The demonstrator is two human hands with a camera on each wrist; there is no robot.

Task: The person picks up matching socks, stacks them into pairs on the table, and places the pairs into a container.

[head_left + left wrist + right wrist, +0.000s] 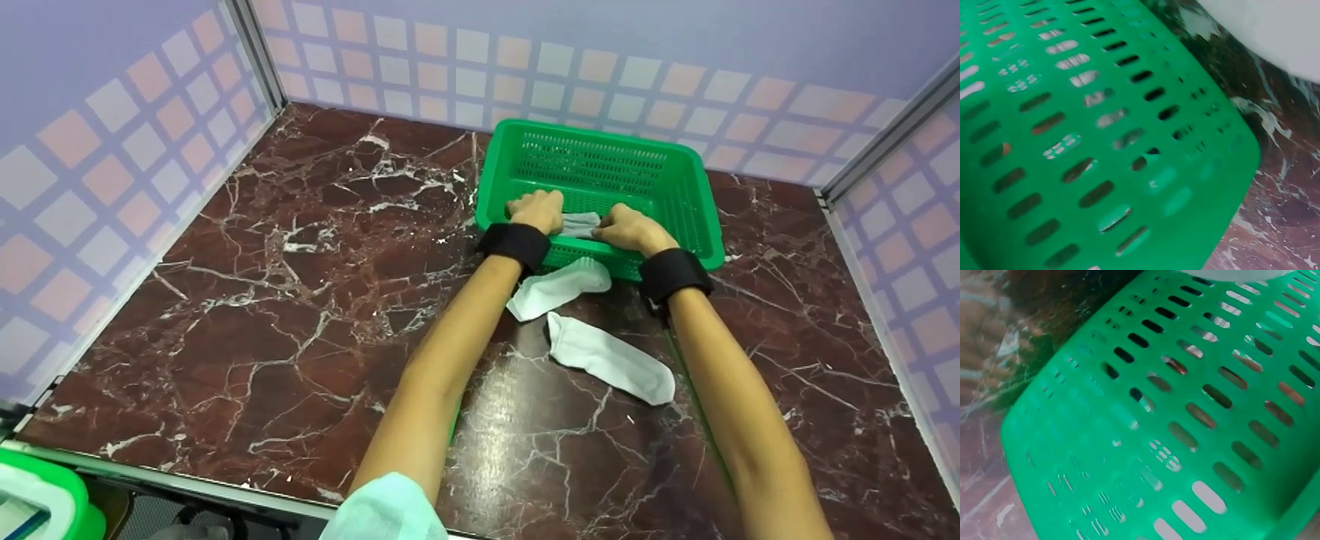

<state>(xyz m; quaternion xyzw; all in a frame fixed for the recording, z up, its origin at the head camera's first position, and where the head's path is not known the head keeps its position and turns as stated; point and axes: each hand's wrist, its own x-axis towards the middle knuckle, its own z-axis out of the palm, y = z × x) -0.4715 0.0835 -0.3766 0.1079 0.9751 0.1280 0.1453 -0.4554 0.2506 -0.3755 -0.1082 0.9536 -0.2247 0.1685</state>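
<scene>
In the head view a grey sock [577, 224] stretches between the two hands, inside the near part of a green plastic basket [709, 202]. My left hand [538, 210] holds its left end, fingers curled. At the right end, my right hand [630, 227] pinches the fabric. Both hands reach over the basket's near rim, and their fingertips are partly hidden. Two white socks lie on the table in front of the basket: one white sock [562, 287] by its near wall, the other white sock [611, 358] closer to me. The wrist views show mostly the slotted basket wall [1145, 129].
The dark red marbled tabletop [300, 300] runs beneath everything. Tiled-pattern panels [465, 67] stand at the back and both sides, the basket close to the rear one. A green and white container [75, 495] sits at the lower left, beyond the table's front edge.
</scene>
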